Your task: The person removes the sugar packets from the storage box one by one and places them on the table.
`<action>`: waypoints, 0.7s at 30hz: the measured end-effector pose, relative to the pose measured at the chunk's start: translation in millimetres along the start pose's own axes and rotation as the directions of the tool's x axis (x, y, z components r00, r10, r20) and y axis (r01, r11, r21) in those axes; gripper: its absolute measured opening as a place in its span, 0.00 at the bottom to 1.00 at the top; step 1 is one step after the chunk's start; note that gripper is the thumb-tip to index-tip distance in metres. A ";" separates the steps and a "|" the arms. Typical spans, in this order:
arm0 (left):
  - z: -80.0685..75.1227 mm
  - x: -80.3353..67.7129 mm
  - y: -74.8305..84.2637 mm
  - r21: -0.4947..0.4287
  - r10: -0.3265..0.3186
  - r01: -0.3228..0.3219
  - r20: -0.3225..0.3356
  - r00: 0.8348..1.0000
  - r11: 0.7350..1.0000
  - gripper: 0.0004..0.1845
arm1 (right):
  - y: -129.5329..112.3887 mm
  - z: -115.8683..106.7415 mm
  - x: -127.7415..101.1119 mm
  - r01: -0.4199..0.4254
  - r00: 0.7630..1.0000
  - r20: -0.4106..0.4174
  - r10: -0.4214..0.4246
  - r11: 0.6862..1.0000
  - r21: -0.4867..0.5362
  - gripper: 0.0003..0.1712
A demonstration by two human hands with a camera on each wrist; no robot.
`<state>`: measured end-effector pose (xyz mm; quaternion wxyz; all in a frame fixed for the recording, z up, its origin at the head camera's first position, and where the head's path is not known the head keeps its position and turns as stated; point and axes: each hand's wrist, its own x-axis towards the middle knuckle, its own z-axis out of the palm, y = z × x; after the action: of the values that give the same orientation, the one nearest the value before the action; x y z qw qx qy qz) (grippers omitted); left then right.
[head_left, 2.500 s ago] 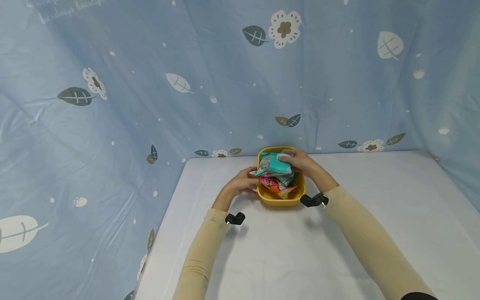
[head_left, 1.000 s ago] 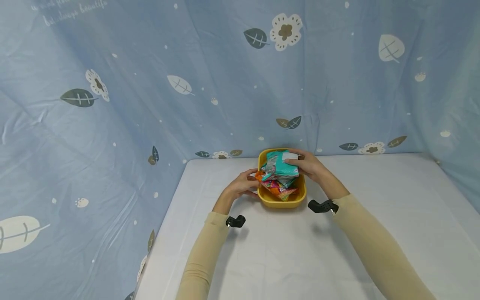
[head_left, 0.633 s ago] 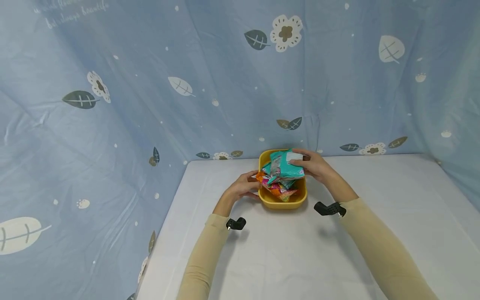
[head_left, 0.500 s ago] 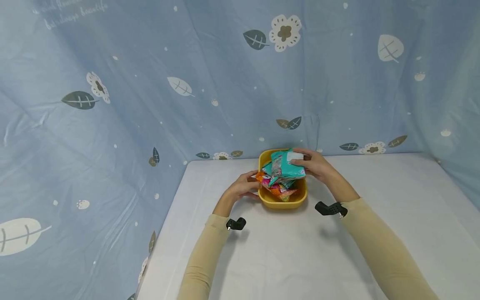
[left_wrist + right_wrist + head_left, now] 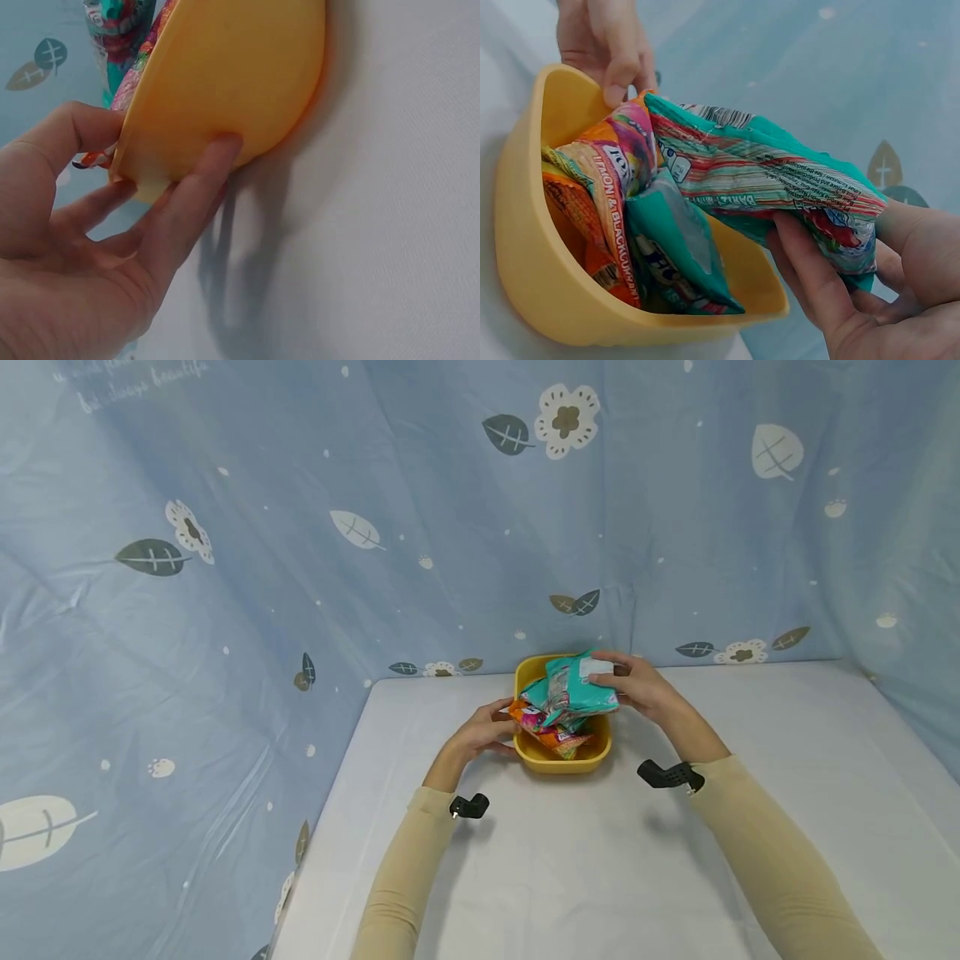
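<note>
A yellow bowl (image 5: 534, 754) (image 5: 225, 82) (image 5: 562, 300) stands near the far edge of the white table (image 5: 600, 877), filled with several snack packets. My right hand (image 5: 637, 685) (image 5: 847, 292) grips a teal packet (image 5: 573, 689) (image 5: 772, 187) by its right end and holds it tilted above the bowl. An orange and pink packet (image 5: 607, 180) and another teal packet (image 5: 671, 255) lie in the bowl beneath it. My left hand (image 5: 487, 727) (image 5: 112, 240) holds the bowl's left rim, thumb over the edge and fingers against the outer wall.
A blue cloth (image 5: 300, 527) with leaf and flower prints hangs behind the table and along its left side. The white tabletop stretches out to the right and toward me.
My right hand has lifted the teal packet off the pile and drawn it slightly right. The left hand has stayed on the bowl's rim.
</note>
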<state>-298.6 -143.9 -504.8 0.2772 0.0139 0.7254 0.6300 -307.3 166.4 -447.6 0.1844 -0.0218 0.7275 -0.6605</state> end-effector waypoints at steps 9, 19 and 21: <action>2.1 -1.8 1.1 0.003 -0.005 0.005 -0.014 1.000 1.000 0.39 | -0.1 -5.7 -1.1 -0.014 1.000 -0.006 0.015 0.999 0.029 0.41; 2.2 -1.0 -1.9 0.010 0.005 -0.005 -0.024 1.000 1.000 0.39 | -4.0 -13.2 -11.8 -0.017 1.000 -0.019 0.018 0.999 0.030 0.42; 2.1 -0.9 -2.2 0.013 0.010 -0.010 -0.025 1.000 1.000 0.39 | -4.2 -15.7 -13.5 -0.016 1.000 -0.016 0.017 0.999 0.031 0.42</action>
<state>-296.2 -142.8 -506.7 0.2647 0.0113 0.7326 0.6269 -300.2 184.5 -439.4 0.1841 -0.0075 0.7190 -0.6702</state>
